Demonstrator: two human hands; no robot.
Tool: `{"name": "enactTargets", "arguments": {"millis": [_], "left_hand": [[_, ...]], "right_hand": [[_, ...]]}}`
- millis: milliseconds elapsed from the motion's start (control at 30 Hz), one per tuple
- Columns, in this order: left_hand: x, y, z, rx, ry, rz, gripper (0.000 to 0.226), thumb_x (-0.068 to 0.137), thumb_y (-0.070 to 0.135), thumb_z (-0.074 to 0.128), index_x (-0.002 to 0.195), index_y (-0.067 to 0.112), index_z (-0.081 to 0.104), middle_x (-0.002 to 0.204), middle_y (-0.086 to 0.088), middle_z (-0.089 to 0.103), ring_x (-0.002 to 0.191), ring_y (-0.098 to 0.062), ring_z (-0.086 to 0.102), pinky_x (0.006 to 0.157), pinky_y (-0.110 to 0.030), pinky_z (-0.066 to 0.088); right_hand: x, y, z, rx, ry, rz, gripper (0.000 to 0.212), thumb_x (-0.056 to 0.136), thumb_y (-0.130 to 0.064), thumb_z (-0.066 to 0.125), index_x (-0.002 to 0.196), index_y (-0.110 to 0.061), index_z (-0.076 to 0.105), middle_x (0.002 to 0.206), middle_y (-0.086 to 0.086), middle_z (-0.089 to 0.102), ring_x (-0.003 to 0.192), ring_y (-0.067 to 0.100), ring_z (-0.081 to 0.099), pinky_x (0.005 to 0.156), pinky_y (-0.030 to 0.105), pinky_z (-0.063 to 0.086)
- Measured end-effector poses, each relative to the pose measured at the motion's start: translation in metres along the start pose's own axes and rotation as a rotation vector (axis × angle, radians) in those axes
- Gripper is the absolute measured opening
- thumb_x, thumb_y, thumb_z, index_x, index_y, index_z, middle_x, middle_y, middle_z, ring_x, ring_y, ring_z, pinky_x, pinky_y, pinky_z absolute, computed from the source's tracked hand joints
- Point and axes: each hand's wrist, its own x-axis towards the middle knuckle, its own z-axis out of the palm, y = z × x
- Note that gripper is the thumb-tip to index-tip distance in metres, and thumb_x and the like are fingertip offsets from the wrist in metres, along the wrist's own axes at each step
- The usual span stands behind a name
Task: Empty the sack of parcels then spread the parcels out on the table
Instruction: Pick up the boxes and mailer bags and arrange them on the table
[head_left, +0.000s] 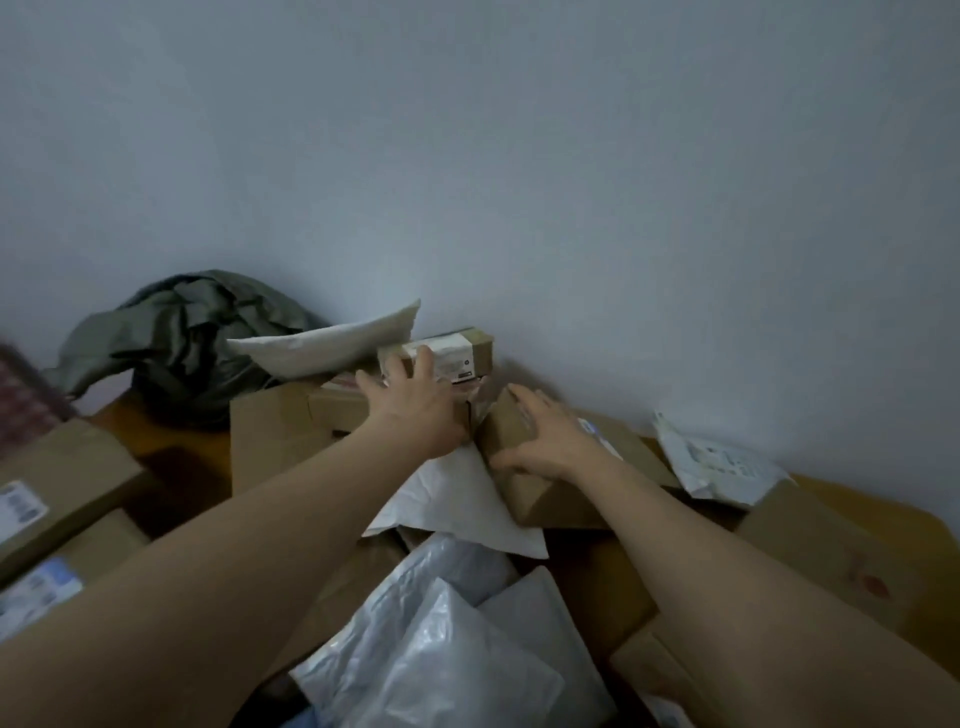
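Parcels under both outstretched hands

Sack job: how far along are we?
Done: the green sack lies crumpled and looks emptied at the back corner of the table. In hand: the left hand rests on a small labelled box, and the right hand grips a brown box. Left: parcels overlap in a heap, grey mailers stacked in front; they need spreading.

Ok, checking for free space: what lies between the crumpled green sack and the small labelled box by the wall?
A white padded mailer fills that stretch, tilted; the head view shows it.
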Motion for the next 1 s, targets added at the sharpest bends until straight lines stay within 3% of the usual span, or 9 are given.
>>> {"name": "enactTargets", "arguments": {"millis": [200, 367, 467, 567, 633, 700, 800, 933, 1000], "left_hand": [[-0.022, -0.059, 0.015, -0.136, 0.1, -0.095, 0.063, 0.091, 0.052, 0.033, 0.147, 0.025, 0.023, 0.159, -0.005, -0.007, 0.144, -0.036, -0.012, 0.109, -0.067, 0.001], [-0.053, -0.076, 0.046, -0.453, -0.062, 0.094, 0.09, 0.087, 0.05, 0.053, 0.149, 0.035, -0.011, 0.157, -0.005, -0.019, 0.141, -0.036, -0.025, 0.116, -0.056, 0.01], [-0.057, -0.073, 0.04, -0.533, -0.018, 0.276, 0.096, 0.084, 0.046, 0.061, 0.15, 0.034, -0.008, 0.156, -0.001, -0.023, 0.144, -0.028, -0.02, 0.12, -0.045, 0.007], [-0.06, -0.069, 0.042, -0.56, 0.053, 0.097, 0.107, 0.08, 0.056, 0.062, 0.15, 0.026, -0.013, 0.154, -0.008, -0.029, 0.144, -0.032, -0.02, 0.119, -0.044, 0.004], [-0.064, -0.056, 0.041, -0.665, -0.042, -0.001, 0.103, 0.083, 0.057, 0.057, 0.15, 0.023, -0.013, 0.158, -0.012, -0.015, 0.146, -0.034, 0.003, 0.116, -0.042, 0.017], [-0.071, -0.035, 0.034, -0.734, -0.085, 0.114, 0.091, 0.089, 0.052, 0.053, 0.152, 0.023, -0.006, 0.159, -0.008, 0.003, 0.141, -0.029, 0.026, 0.112, -0.038, 0.029], [-0.077, -0.005, 0.021, -0.76, -0.014, 0.236, 0.073, 0.093, 0.043, 0.049, 0.152, 0.02, 0.012, 0.157, -0.004, 0.017, 0.136, -0.024, 0.036, 0.111, -0.036, 0.034], [-0.086, 0.052, 0.001, -0.667, 0.005, 0.357, 0.061, 0.093, 0.04, 0.05, 0.146, 0.016, 0.032, 0.15, -0.006, 0.032, 0.135, -0.021, 0.036, 0.107, -0.029, 0.031], [-0.096, 0.089, -0.009, -0.671, -0.066, 0.421, 0.065, 0.091, 0.044, 0.053, 0.146, 0.016, 0.031, 0.148, -0.007, 0.035, 0.132, -0.022, 0.039, 0.104, -0.03, 0.033]], "right_hand": [[-0.011, -0.078, 0.029, -0.365, -0.024, -0.228, 0.098, 0.074, -0.05, 0.07, 0.148, -0.045, 0.006, 0.16, -0.004, -0.01, 0.146, 0.03, -0.006, 0.111, 0.068, 0.004], [-0.017, -0.061, 0.033, -0.576, -0.002, -0.086, 0.054, 0.084, -0.022, 0.062, 0.134, -0.02, 0.042, 0.148, 0.007, 0.022, 0.133, 0.035, 0.028, 0.102, 0.058, 0.036], [-0.028, -0.026, 0.027, -0.426, 0.013, 0.124, 0.045, 0.086, -0.019, 0.057, 0.129, -0.014, 0.043, 0.136, 0.01, 0.036, 0.123, 0.033, 0.042, 0.098, 0.05, 0.043], [-0.041, -0.032, 0.034, -0.188, 0.037, -0.018, 0.059, 0.092, -0.034, 0.052, 0.145, -0.025, 0.028, 0.151, 0.006, 0.026, 0.132, 0.028, 0.036, 0.106, 0.047, 0.036], [-0.05, -0.041, 0.038, -0.192, -0.047, -0.075, 0.051, 0.094, -0.041, 0.045, 0.144, -0.034, 0.033, 0.153, -0.001, 0.027, 0.138, 0.023, 0.03, 0.112, 0.049, 0.026], [-0.056, -0.037, 0.033, -0.407, -0.114, 0.046, 0.041, 0.095, -0.039, 0.037, 0.135, -0.035, 0.047, 0.147, -0.001, 0.038, 0.139, 0.025, 0.026, 0.113, 0.06, 0.012], [-0.075, -0.007, 0.007, -0.51, -0.053, 0.192, 0.041, 0.094, -0.029, 0.04, 0.134, -0.035, 0.048, 0.147, 0.0, 0.037, 0.142, 0.025, 0.021, 0.114, 0.061, 0.002], [-0.122, 0.049, -0.034, -0.32, 0.192, 0.308, 0.043, 0.092, -0.029, 0.048, 0.134, -0.031, 0.047, 0.147, 0.003, 0.037, 0.14, 0.023, 0.025, 0.116, 0.05, 0.004], [-0.149, 0.081, -0.052, -0.247, 0.342, 0.394, 0.046, 0.09, -0.028, 0.05, 0.136, -0.026, 0.046, 0.146, 0.005, 0.038, 0.137, 0.025, 0.03, 0.115, 0.046, 0.018]]}}
